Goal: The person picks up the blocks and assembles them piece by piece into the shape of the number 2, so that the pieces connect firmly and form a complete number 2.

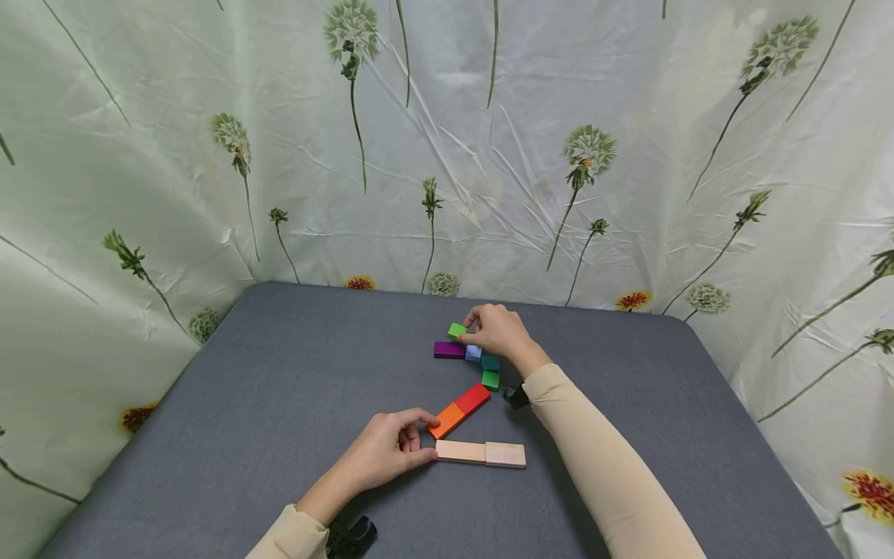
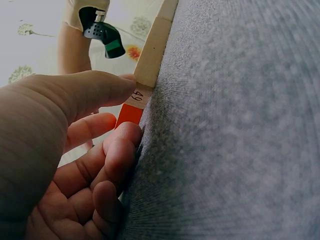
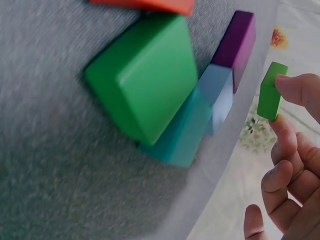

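Note:
My right hand (image 1: 499, 330) pinches a light green block (image 3: 270, 92) between thumb and fingertips, above the table's far part. Near it, a purple block (image 1: 449, 350), a light blue block (image 1: 473, 354), a teal block (image 1: 491, 363) and a green block (image 1: 491, 380) form a bent row. My left hand (image 1: 387, 450) touches block ends closer to me. Its thumb is against a plain wooden block (image 1: 461, 452) marked 49, and its index fingertip touches an orange block (image 1: 445, 420). The other fingers are bent. A red block (image 1: 473, 398) adjoins the orange one.
A second plain wooden block (image 1: 506, 456) continues the wooden row to the right. Grey cloth covers the table (image 1: 279, 365). Behind it hangs a pale flower-print curtain (image 1: 300, 140). Dark devices are strapped at both wrists.

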Motion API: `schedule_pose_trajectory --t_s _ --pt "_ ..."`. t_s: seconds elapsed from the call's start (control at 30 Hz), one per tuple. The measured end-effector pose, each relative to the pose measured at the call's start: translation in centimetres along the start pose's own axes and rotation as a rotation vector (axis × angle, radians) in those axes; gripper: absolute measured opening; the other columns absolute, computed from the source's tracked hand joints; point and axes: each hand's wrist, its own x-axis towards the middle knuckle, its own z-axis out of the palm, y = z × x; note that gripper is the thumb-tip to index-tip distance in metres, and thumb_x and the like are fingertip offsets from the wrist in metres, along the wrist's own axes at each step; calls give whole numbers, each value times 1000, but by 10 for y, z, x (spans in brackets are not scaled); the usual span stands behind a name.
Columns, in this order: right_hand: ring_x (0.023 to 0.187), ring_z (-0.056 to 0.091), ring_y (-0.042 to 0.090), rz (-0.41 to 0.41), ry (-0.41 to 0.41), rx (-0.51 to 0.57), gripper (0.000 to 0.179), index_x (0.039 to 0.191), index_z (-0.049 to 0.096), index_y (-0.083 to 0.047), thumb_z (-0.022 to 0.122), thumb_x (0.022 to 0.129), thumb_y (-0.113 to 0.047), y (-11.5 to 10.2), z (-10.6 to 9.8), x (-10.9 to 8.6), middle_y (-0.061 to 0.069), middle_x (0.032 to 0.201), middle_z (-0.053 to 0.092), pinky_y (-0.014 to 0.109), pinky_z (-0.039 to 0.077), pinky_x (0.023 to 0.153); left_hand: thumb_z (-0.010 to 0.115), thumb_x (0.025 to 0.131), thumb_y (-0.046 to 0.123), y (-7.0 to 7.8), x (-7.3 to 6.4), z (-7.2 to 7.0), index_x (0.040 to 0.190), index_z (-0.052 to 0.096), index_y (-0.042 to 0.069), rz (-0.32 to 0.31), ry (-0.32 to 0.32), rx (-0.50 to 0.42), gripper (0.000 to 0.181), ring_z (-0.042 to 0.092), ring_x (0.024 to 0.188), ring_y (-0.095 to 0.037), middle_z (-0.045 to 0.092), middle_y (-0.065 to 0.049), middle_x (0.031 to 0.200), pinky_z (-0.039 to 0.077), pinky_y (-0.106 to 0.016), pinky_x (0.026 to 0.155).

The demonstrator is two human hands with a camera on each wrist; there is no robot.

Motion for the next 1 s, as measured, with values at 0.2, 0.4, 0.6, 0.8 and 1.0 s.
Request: schedule_pose_trajectory --t_s 0.2,0.4,0.6,0.8,1.0 --pt "64 56 11 -32 -12 -3 33 119 77 -14 79 98 -40 -10 3 2 -3 74 64 28 42 65 88 91 25 -1 1 0 121 74 21 -2 -2 1 32 51 60 1 59 12 74 44 -20 57" --pt "61 54 10 -65 -26 -11 32 118 77 -14 80 98 -39 -22 8 3 -4 73 62 28 39 64 88 92 24 0 0 0 121 75 21 -1 0 -2 32 50 60 1 59 12 74 44 -21 56" --pt "65 56 11 -104 -33 -19 28 115 77 -14 81 97 -36 -35 13 4 -4 75 63 31 40 72 88 91 23 0 0 0 121 75 20 9 1 -6 32 50 59 1 59 12 73 44 -21 56" --pt "71 57 10 -147 -52 -48 26 114 78 -15 82 96 -35 -48 20 5 -4 79 65 35 42 79 88 92 25 -2 0 0 121 75 20 13 -1 -5 33 51 59 1 59 12 73 45 -21 56" --pt "71 58 9 -174 -73 -107 27 113 78 -17 83 95 -36 -55 29 8 -4 79 67 38 46 82 88 92 24 -2 0 0 122 75 19 24 -3 -9 33 50 59 1 60 12 73 45 -21 56"
